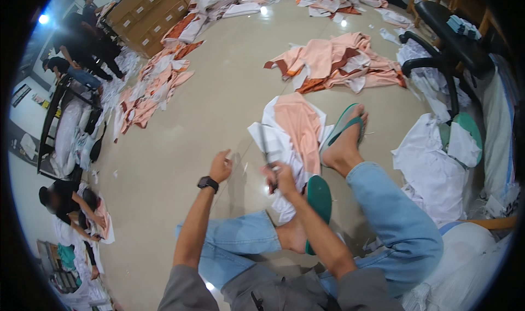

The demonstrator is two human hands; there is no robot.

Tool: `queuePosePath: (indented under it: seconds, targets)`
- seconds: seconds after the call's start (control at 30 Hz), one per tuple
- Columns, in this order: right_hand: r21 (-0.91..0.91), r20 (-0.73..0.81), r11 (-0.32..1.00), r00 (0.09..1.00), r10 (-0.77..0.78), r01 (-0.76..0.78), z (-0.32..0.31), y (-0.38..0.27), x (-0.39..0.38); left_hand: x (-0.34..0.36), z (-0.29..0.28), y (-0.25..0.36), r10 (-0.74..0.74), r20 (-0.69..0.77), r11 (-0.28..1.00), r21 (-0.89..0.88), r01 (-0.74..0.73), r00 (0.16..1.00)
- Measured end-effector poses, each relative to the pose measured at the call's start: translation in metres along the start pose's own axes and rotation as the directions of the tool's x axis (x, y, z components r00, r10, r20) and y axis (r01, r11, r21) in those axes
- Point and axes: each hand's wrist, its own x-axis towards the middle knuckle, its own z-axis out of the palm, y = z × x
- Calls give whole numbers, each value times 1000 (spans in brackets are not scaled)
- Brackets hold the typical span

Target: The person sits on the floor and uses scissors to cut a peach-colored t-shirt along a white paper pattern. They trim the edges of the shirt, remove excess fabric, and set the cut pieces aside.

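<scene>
My right hand (283, 178) is wrapped round the handles of what look like long scissors (265, 144), their dark blades pointing away from me. Beneath them on the floor lies a peach and white piece of fabric (298, 122), its white part running back beside my green flip-flop (319, 204). Left of the fabric, my left hand (220, 167) hovers over the floor with a dark watch on the wrist. Its fingers are loosely bent and apart, and nothing shows in them.
Peach, white and rust-coloured garments (339, 62) lie heaped ahead, with another row of fabric (150, 89) at left. White cloth (432, 163) and a black swivel chair (451, 43) are on the right. Cardboard boxes (147, 18) stand far left; a person (68, 207) handles cloth nearby.
</scene>
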Motion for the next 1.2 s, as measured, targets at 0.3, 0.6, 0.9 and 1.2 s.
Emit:
queuePosePath:
  seconds: [0.3, 0.6, 0.9, 1.2]
  targets:
    - [26, -348, 987, 927, -138, 157, -64, -73, -12, -42, 43, 58, 30, 197, 998, 49, -40, 980]
    - [-6, -406, 993, 907, -109, 117, -90, -65, -5, 66, 5, 128, 24, 669, 900, 308, -308, 742]
    - [-138, -380, 972, 896, -229, 190, -111, -43, 4, 145, 1, 253, 346, 54, 925, -189, -331, 937]
    - [-253, -394, 949, 876, -280, 189, -103, -39, 1, -34, 33, 75, 34, 345, 991, 109, -76, 938]
